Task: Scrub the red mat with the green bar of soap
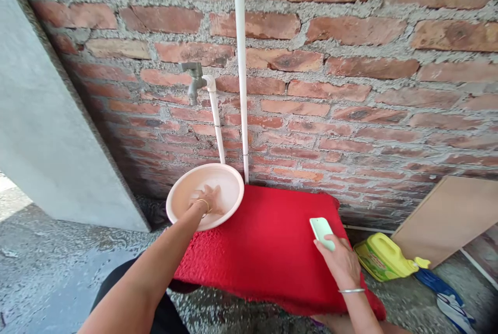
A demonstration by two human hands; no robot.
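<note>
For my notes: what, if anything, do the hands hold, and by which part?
The right hand holds a pale green object by its near end; the left hand, nothing visible.

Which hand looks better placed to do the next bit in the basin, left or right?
Probably the left hand: it is already inside the basin, fingers spread. The right hand is away from it, over the red cloth, and holds a pale green flat object.
</note>
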